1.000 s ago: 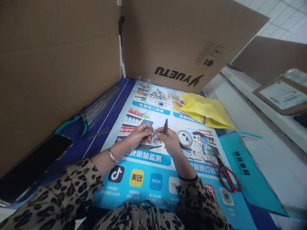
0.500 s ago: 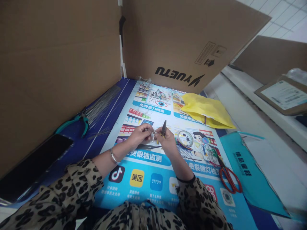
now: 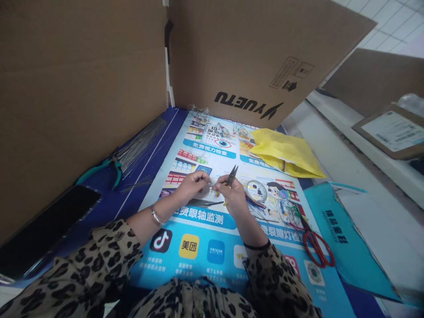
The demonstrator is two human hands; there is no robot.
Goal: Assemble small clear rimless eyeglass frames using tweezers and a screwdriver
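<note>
At four o'clock from a small beaded strand (image 3: 210, 191), red-handled scissors (image 3: 310, 234) are laid on the surface (image 3: 112, 207). The strand is pinched by the fingertips of the left hand (image 3: 195, 185); by the right hand (image 3: 236, 197), pliers (image 3: 232, 176) are gripped, their jaws parted and aimed at one o'clock. A spool (image 3: 264, 190) is placed at three. Farther off, a yellow bag (image 3: 285, 150) is seen at two, before a cardboard panel (image 3: 232, 44).
</note>
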